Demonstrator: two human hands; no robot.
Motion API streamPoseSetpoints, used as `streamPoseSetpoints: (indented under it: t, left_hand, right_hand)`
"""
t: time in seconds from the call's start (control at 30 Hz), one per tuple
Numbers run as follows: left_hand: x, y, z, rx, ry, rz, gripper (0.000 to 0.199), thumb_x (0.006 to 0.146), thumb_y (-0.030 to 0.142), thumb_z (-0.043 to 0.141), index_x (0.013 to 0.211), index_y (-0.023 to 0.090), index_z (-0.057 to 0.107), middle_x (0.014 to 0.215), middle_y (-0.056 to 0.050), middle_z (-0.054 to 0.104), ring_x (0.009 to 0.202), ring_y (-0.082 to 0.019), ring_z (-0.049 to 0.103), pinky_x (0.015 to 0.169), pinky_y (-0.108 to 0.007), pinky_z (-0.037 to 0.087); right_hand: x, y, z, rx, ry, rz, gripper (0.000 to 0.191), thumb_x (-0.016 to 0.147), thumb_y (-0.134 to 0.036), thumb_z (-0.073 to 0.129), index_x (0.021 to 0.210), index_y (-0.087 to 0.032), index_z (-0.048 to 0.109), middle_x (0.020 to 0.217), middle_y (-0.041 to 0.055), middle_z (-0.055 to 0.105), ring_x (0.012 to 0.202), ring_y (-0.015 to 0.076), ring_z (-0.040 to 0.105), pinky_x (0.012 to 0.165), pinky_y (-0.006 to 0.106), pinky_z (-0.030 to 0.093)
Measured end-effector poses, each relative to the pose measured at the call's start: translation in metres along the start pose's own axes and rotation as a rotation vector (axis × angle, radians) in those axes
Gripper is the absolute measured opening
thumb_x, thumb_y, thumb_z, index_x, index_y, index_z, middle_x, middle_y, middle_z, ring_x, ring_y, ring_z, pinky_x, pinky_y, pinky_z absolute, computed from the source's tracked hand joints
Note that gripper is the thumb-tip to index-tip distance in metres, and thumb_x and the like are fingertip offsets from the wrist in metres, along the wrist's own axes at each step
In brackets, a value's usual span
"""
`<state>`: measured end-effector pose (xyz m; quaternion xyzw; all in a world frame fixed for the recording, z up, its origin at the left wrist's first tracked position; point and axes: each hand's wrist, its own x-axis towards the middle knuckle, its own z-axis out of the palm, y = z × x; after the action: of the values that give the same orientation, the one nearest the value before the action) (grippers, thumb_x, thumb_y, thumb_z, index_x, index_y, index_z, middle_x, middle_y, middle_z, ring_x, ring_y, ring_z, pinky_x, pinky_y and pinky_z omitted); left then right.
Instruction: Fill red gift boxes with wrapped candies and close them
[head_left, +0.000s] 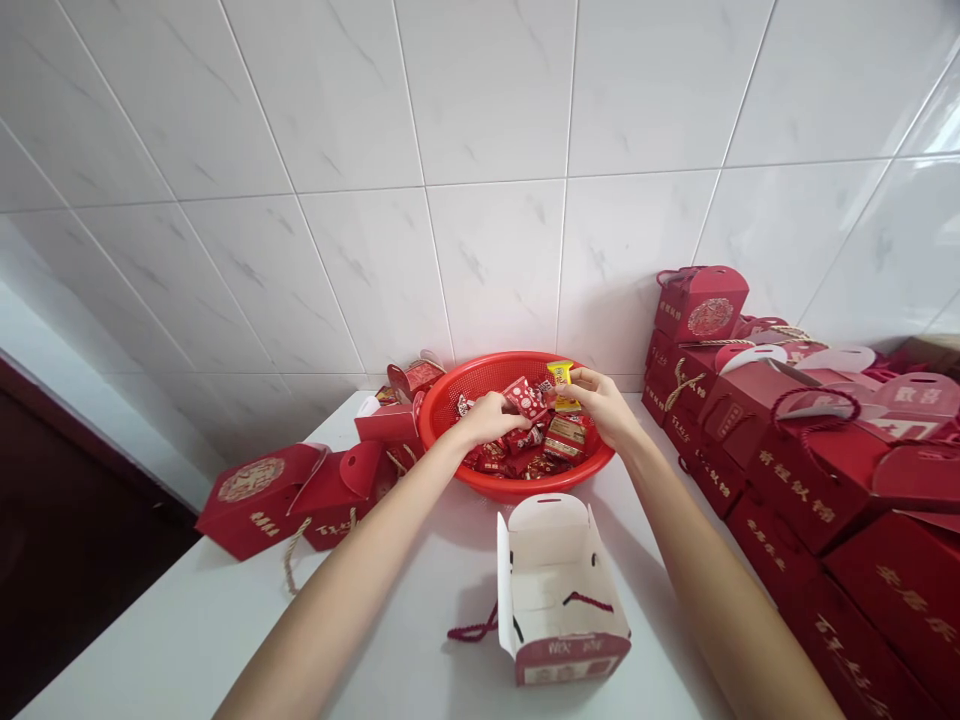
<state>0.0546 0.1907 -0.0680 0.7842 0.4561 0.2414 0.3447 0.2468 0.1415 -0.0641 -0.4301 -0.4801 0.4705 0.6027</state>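
A red plastic basket (435, 420) full of wrapped sweets stands against the tiled wall. My left hand (491, 418) is over its left part, fingers closed on a red packet with white dots (525, 398). At the basket's right side, my right hand (596, 400) pinches a yellow packet (561, 374). Other red and brown packets (566, 438) lie below both hands. In front of the basket an open box (566, 660), white inside, sits between my forearms. Nothing but a dark red cord shows inside it, and another cord hangs out on its left.
Closed red gift boxes (259, 495) with rope handles stand at the left on the white table (420, 620). Many more red boxes (795, 450) are stacked along the right side, close to my right forearm. White wall tiles (495, 270) rise behind the basket.
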Motion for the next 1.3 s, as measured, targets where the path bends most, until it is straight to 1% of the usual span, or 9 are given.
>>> streamPoseSetpoints:
  t: [0.27, 0.47, 0.6, 0.8, 0.93, 1.0, 1.1, 1.2, 1.3]
  left_hand:
    - [-0.001, 0.004, 0.004, -0.160, -0.032, 0.007, 0.023, 0.069, 0.034, 0.065, 0.055, 0.016, 0.060, 0.055, 0.002, 0.056, 0.058, -0.014, 0.049, 0.062, -0.028, 0.039]
    - [-0.004, 0.005, 0.003, -0.225, -0.117, 0.086, 0.024, 0.069, 0.038, 0.070, 0.062, 0.016, 0.067, 0.062, 0.001, 0.063, 0.062, -0.015, 0.052, 0.063, -0.028, 0.042]
    - [0.001, 0.000, 0.005, -0.235, -0.055, 0.109, 0.028, 0.070, 0.043, 0.069, 0.069, 0.015, 0.070, 0.069, -0.001, 0.068, 0.070, -0.018, 0.058, 0.068, -0.029, 0.045]
    - [0.003, 0.000, 0.004, -0.232, 0.009, 0.070, 0.020, 0.071, 0.032, 0.058, 0.064, 0.015, 0.067, 0.067, -0.002, 0.067, 0.071, -0.019, 0.060, 0.073, -0.030, 0.045]
    - [0.001, 0.001, 0.003, 0.037, 0.030, 0.016, 0.025, 0.070, 0.024, 0.048, 0.047, 0.019, 0.054, 0.055, -0.002, 0.060, 0.071, -0.021, 0.061, 0.072, -0.030, 0.044]
    - [-0.001, 0.002, 0.004, 0.156, -0.051, 0.032, 0.022, 0.070, 0.023, 0.049, 0.050, 0.019, 0.059, 0.059, -0.001, 0.064, 0.074, -0.021, 0.063, 0.073, -0.030, 0.046]
    - [-0.007, 0.007, 0.008, 0.186, -0.241, 0.130, 0.019, 0.068, 0.025, 0.061, 0.079, 0.020, 0.075, 0.087, -0.002, 0.075, 0.089, -0.023, 0.067, 0.081, -0.028, 0.049]
    - [-0.013, 0.012, 0.013, 0.171, -0.416, 0.276, 0.042, 0.064, 0.025, 0.070, 0.106, 0.026, 0.076, 0.111, -0.002, 0.074, 0.104, -0.025, 0.067, 0.091, -0.030, 0.049]
    - [-0.017, 0.014, 0.017, 0.209, -0.497, 0.320, 0.057, 0.063, 0.019, 0.070, 0.119, 0.031, 0.071, 0.124, -0.002, 0.070, 0.111, -0.028, 0.065, 0.094, -0.032, 0.049]
  right_hand:
    - [0.001, 0.002, -0.002, -0.058, -0.089, -0.017, 0.032, 0.060, -0.042, 0.082, 0.079, -0.020, 0.069, 0.084, 0.0037, 0.073, 0.082, 0.0198, 0.066, 0.075, 0.032, 0.054]
    - [-0.001, 0.001, -0.002, -0.062, -0.144, 0.035, 0.030, 0.062, -0.042, 0.082, 0.078, -0.021, 0.068, 0.084, 0.0029, 0.072, 0.077, 0.0190, 0.067, 0.070, 0.030, 0.054]
    - [-0.002, -0.001, -0.001, -0.073, -0.173, 0.100, 0.028, 0.060, -0.035, 0.083, 0.078, -0.021, 0.067, 0.084, 0.0016, 0.071, 0.074, 0.0175, 0.066, 0.064, 0.029, 0.054]
    - [0.000, 0.001, -0.002, -0.048, -0.079, 0.004, 0.027, 0.056, -0.031, 0.081, 0.075, -0.020, 0.065, 0.076, 0.0001, 0.070, 0.068, 0.0147, 0.063, 0.065, 0.027, 0.051]
    - [0.003, 0.002, -0.003, 0.019, 0.078, -0.028, 0.026, 0.054, -0.029, 0.077, 0.074, -0.022, 0.062, 0.070, -0.0017, 0.068, 0.061, 0.0144, 0.059, 0.058, 0.027, 0.046]
    - [0.004, 0.003, -0.003, 0.049, 0.108, -0.024, 0.026, 0.053, -0.028, 0.076, 0.074, -0.022, 0.062, 0.069, -0.0021, 0.068, 0.061, 0.0146, 0.059, 0.058, 0.027, 0.045]
    - [0.004, 0.003, -0.003, 0.044, 0.098, -0.019, 0.026, 0.053, -0.028, 0.076, 0.075, -0.022, 0.063, 0.069, -0.0023, 0.067, 0.061, 0.0145, 0.059, 0.059, 0.027, 0.045]
    - [0.004, 0.003, -0.004, 0.034, 0.077, 0.002, 0.024, 0.055, -0.030, 0.075, 0.074, -0.022, 0.063, 0.072, -0.0010, 0.068, 0.065, 0.0159, 0.059, 0.060, 0.028, 0.045]
    - [0.003, 0.000, -0.004, 0.072, 0.028, 0.061, 0.022, 0.056, -0.030, 0.075, 0.075, -0.022, 0.067, 0.074, 0.0005, 0.070, 0.068, 0.0174, 0.061, 0.063, 0.029, 0.046]
